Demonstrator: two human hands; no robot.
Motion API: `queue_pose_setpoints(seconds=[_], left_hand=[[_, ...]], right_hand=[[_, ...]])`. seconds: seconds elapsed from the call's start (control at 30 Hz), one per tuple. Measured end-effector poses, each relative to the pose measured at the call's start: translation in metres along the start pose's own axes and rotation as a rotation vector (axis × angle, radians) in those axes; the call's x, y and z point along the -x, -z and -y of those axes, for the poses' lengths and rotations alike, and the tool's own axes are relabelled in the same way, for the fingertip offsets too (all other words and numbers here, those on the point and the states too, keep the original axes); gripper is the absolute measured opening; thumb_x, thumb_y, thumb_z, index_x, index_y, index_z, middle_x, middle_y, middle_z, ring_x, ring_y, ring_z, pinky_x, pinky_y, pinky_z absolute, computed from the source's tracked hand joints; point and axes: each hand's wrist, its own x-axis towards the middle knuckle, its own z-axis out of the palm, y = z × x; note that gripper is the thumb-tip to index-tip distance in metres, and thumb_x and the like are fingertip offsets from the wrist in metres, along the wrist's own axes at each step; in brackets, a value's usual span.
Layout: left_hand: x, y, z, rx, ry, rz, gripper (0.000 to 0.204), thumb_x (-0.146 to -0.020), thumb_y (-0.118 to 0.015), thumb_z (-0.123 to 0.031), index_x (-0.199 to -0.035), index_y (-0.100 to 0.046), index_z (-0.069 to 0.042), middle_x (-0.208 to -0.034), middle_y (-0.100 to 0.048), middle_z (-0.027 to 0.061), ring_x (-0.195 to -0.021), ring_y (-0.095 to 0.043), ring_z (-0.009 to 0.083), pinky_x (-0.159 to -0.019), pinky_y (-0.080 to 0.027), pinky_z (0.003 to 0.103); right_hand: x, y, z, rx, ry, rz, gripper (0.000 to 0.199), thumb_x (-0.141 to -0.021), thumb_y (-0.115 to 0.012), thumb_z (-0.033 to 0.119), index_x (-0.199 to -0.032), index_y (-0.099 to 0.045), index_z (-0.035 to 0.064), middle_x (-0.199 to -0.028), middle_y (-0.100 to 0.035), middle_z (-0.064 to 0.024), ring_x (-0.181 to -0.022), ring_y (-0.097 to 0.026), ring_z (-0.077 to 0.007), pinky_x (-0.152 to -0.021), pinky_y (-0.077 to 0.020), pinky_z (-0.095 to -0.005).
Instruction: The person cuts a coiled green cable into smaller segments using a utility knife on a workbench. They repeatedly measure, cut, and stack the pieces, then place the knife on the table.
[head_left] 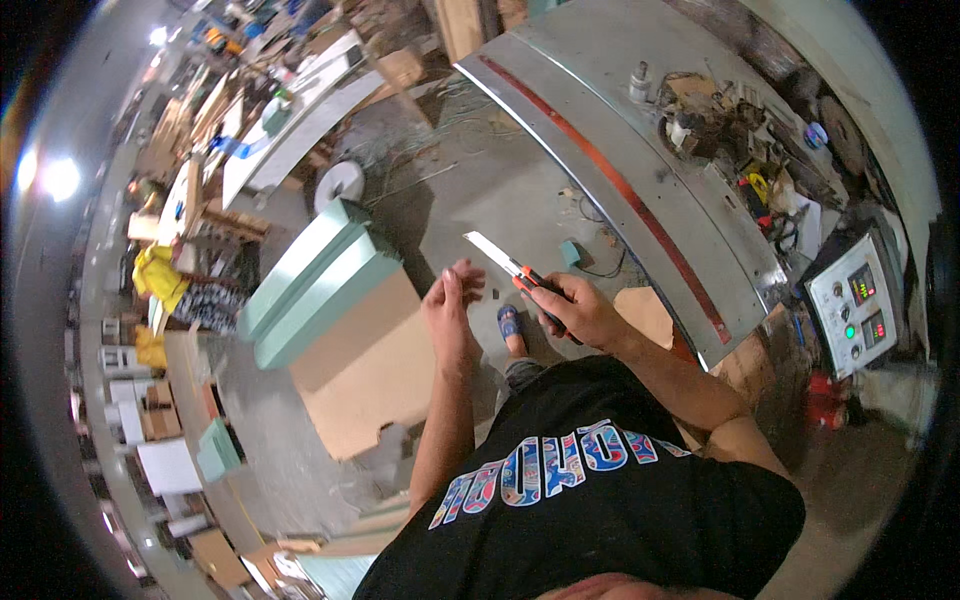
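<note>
My right hand (580, 312) is wrapped round the orange and black handle of a utility knife (527, 280). The knife's long pale blade is out and points up and to the left. Facing it across a small gap is my left hand (452, 300), loosely curled with its fingers apart and nothing visible in it. Left of that hand, long pale green foam-like blocks (320, 285) lie on a brown cardboard sheet (365, 370) on the floor.
To my right stands a grey metal table (610, 120) with a red strip, cluttered with tools, beside a control box (852, 308) with lit displays. A white roll (340, 185) sits beyond the blocks. A person in yellow (160, 275) is at the far left.
</note>
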Motion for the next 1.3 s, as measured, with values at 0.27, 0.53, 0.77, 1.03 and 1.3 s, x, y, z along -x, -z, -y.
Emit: queue_pose_setpoints(seconds=[0.27, 0.53, 0.77, 1.03, 1.3], left_hand=[[-0.163, -0.015, -0.022, -0.032, 0.123, 0.405, 0.015, -0.104, -0.075, -0.014, -0.098, -0.078, -0.001, -0.081, -0.07, 0.001, -0.071, -0.06, 0.0094, -0.066, -0.048, 0.028], [-0.252, -0.089, 0.021, 0.105, 0.392, 0.865, 0.019, -0.104, -0.075, -0.019, -0.106, -0.077, 0.0, -0.096, -0.076, 0.0064, -0.083, -0.069, 0.0152, -0.078, -0.057, 0.031], [-0.267, -0.184, 0.015, -0.031, 0.322, 1.084, 0.019, -0.104, -0.074, -0.016, -0.103, -0.077, 0.003, -0.093, -0.076, 0.0085, -0.083, -0.069, 0.0162, -0.081, -0.058, 0.033], [-0.28, -0.269, 0.02, -0.067, 0.126, 1.072, 0.016, -0.1, -0.072, -0.01, -0.099, -0.076, 0.006, -0.087, -0.074, 0.0109, -0.08, -0.067, 0.0187, -0.078, -0.056, 0.036], [-0.311, -0.331, 0.028, -0.197, 0.126, 1.186, 0.015, -0.098, -0.068, -0.007, -0.098, -0.075, 0.006, -0.089, -0.076, 0.0115, -0.081, -0.069, 0.0183, -0.079, -0.057, 0.034]], right_hand=[[-0.072, -0.035, -0.008, 0.353, 0.033, -0.44, 0.035, -0.108, -0.066, 0.036, -0.101, -0.069, 0.0023, -0.077, -0.067, -0.0033, -0.066, -0.061, -0.0097, -0.059, -0.049, -0.0297], [-0.094, -0.032, 0.01, 0.315, 0.053, -0.9, 0.037, -0.105, -0.067, 0.04, -0.099, -0.07, 0.0034, -0.066, -0.063, -0.0083, -0.058, -0.061, -0.0195, -0.056, -0.0459, -0.0385], [-0.075, 0.023, 0.034, 0.536, 0.115, -1.126, 0.031, -0.104, -0.068, 0.035, -0.102, -0.067, 0.0037, -0.07, -0.061, -0.0205, -0.065, -0.063, -0.0421, -0.058, -0.044, -0.0487], [-0.064, 0.108, 0.066, 0.733, 0.186, -1.113, 0.028, -0.101, -0.07, 0.032, -0.112, -0.072, 0.0057, -0.091, -0.071, -0.0205, -0.08, -0.069, -0.0425, -0.067, -0.0522, -0.0505], [-0.078, 0.144, 0.088, 0.884, 0.03, -1.18, 0.027, -0.102, -0.066, 0.03, -0.116, -0.071, 0.0066, -0.094, -0.072, -0.0167, -0.083, -0.07, -0.0397, -0.07, -0.0547, -0.0497]])
